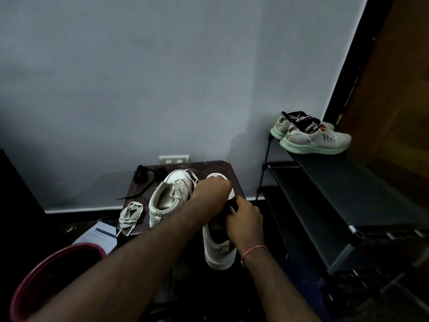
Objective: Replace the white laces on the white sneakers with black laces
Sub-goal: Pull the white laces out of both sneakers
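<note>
A dark red bucket (53, 275) is seen nearest at the left, with printed sheets of paper (99, 235) just beyond it. The nearer sneaker (218, 247) is laid on the right side of the dark tabletop (232, 173), its heel overhanging the near edge. It is gripped at its dark opening by the curled fingers of the right hand (243, 219), and whether a lace is pinched there cannot be told. Its front is covered and held by the left hand (212, 189), fingers bent down over it. A second sneaker (167, 198) is set just to the left, heel toward the viewer. A coiled white lace (130, 214) is placed at the tabletop's near left corner, and the black laces (144, 174) are bundled at the far left. A dark shoe rack (325, 205) is stood at the right, with running shoes (315, 135) on top.
</note>
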`<action>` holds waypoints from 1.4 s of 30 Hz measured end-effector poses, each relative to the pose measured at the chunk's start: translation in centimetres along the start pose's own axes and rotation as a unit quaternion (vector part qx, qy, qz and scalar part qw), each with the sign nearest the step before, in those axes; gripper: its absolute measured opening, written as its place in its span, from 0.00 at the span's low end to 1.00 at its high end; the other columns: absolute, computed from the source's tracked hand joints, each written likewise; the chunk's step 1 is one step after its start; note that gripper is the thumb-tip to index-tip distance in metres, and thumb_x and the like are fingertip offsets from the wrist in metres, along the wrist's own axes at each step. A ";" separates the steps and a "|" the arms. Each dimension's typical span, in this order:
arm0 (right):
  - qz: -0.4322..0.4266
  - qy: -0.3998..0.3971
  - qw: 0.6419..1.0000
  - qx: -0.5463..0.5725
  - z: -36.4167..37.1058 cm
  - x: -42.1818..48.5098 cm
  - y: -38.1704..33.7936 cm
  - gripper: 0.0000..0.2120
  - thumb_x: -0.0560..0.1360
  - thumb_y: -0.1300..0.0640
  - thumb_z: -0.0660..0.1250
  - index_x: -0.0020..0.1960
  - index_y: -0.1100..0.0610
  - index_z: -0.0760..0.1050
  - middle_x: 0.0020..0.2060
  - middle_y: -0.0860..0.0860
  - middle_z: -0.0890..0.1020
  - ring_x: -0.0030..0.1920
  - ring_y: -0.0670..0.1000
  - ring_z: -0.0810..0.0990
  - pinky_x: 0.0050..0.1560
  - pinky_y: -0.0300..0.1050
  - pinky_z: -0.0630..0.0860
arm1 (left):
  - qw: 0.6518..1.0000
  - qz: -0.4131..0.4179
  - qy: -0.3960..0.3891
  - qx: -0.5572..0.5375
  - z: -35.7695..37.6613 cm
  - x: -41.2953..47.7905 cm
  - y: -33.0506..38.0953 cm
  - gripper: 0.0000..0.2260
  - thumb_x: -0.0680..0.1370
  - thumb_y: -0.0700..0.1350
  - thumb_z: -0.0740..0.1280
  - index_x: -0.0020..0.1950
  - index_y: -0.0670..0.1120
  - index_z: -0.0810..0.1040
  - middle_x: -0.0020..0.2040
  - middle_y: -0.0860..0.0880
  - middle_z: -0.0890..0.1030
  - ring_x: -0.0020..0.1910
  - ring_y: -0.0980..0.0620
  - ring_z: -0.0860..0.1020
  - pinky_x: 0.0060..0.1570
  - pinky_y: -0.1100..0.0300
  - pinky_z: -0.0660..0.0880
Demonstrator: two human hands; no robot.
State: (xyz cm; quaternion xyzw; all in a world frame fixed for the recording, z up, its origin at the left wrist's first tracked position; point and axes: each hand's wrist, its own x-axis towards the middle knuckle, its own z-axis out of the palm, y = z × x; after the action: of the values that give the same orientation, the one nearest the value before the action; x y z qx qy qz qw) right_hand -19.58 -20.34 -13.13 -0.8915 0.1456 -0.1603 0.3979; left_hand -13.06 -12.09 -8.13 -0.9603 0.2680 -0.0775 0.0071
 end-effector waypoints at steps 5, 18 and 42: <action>0.006 -0.001 1.000 0.012 -0.2 0.1 0.1 0.10 0.70 0.59 0.63 0.49 0.50 0.77 0.44 0.54 0.82 0.47 0.61 0.79 0.48 0.53 0.78 | 0.997 -0.039 0.023 -0.056 0.3 0.9 -0.4 0.07 0.76 0.39 0.61 0.53 0.42 0.75 0.51 0.40 0.80 0.51 0.38 0.79 0.46 0.50 0.75; 0.004 -0.004 1.000 0.006 0.1 -0.3 0.2 0.19 0.69 0.56 0.64 0.60 0.47 0.73 0.49 0.55 0.82 0.51 0.63 0.78 0.52 0.51 0.77 | 0.994 0.081 -0.066 0.015 -0.1 1.7 -1.0 0.12 0.75 0.39 0.63 0.57 0.45 0.80 0.57 0.44 0.78 0.56 0.42 0.77 0.52 0.51 0.75; 0.001 -0.011 1.000 -0.022 -0.3 -0.3 -0.1 0.06 0.71 0.57 0.63 0.48 0.50 0.74 0.45 0.56 0.82 0.48 0.62 0.79 0.47 0.49 0.76 | 0.919 -0.077 0.152 -0.355 -0.7 2.7 -2.3 0.12 0.70 0.30 0.62 0.43 0.42 0.81 0.37 0.45 0.82 0.35 0.47 0.81 0.35 0.60 0.77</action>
State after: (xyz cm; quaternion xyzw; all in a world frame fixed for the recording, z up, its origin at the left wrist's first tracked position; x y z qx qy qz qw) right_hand -19.92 -20.39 -12.89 -0.9017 0.1457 -0.1465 0.3799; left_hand -9.74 -11.48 -6.88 -0.8939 0.2012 -0.1226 -0.3815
